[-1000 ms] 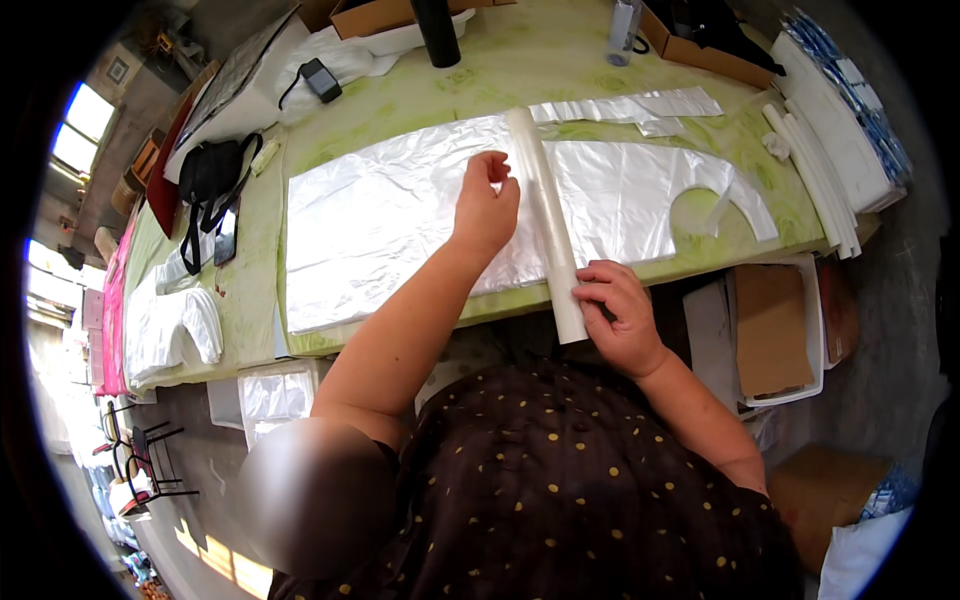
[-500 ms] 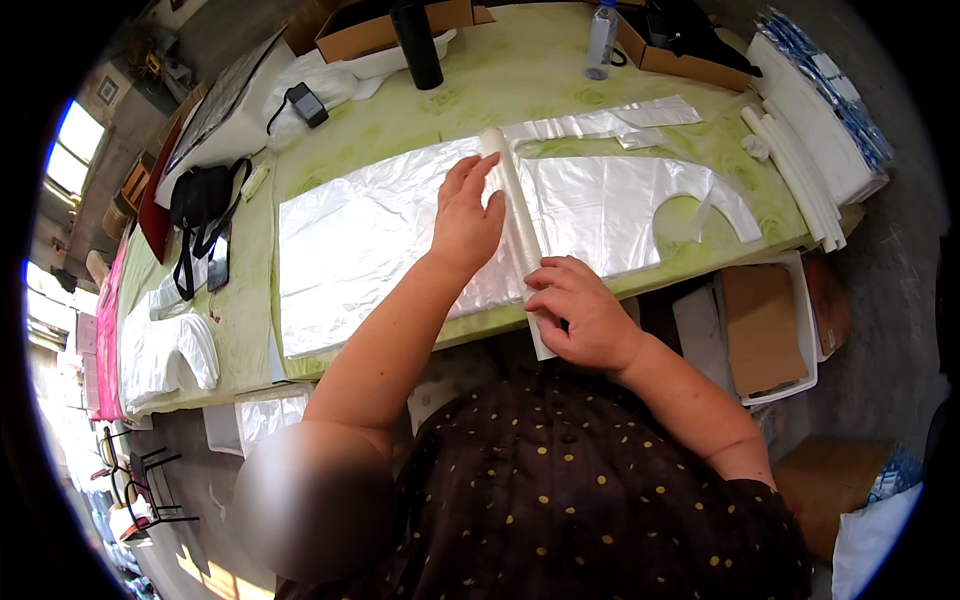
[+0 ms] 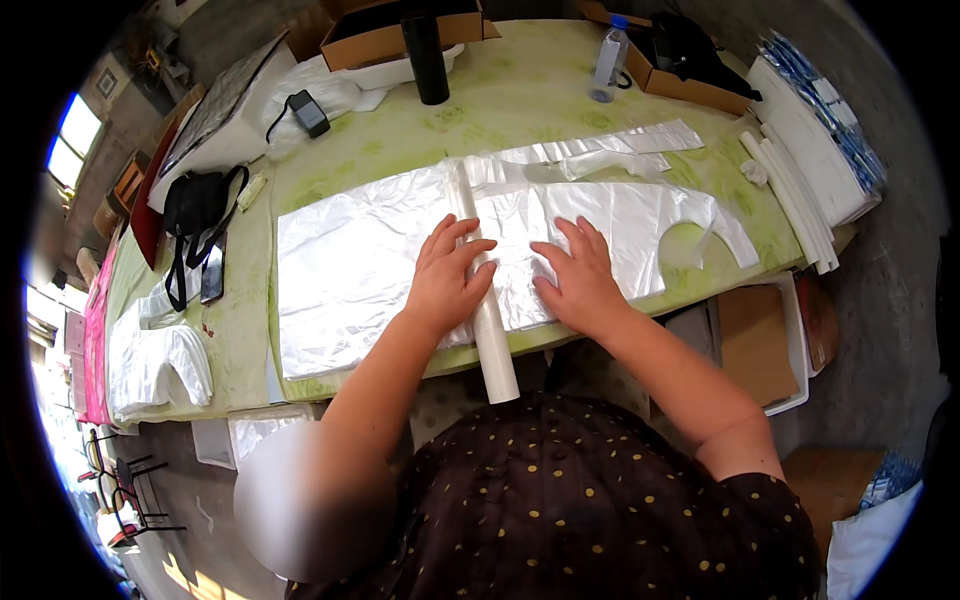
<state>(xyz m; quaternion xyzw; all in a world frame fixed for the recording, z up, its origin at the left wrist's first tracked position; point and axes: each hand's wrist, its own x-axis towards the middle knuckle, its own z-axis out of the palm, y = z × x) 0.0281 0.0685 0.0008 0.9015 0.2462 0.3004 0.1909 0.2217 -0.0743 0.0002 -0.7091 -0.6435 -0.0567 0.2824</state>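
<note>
A thin, shiny white plastic sheet (image 3: 345, 275) lies wrinkled across the table in front of me, with a curved cut-out at its right end. A long white tube (image 3: 494, 345) lies across the sheet, its near end sticking out past the table edge toward me. My left hand (image 3: 445, 275) rests on the tube's left side, fingers spread and touching it, not wrapped round. Just right of the tube, my right hand (image 3: 580, 278) lies on the sheet with its fingers apart. Loose plastic strips (image 3: 610, 145) extend right along the sheet's far side.
A green patterned cloth covers the table (image 3: 520, 75). Toward the back stand a black cylinder (image 3: 426, 60), a blue-capped bottle (image 3: 609, 62) and open cardboard boxes (image 3: 405, 35). White rolls (image 3: 795, 200) lie at right, a black bag (image 3: 195, 205) at left. A bin (image 3: 790, 340) sits below.
The tube has shifted left and toward me. My right hand has left the tube's near end and now lies on the sheet; my left hand has moved nearer to me.
</note>
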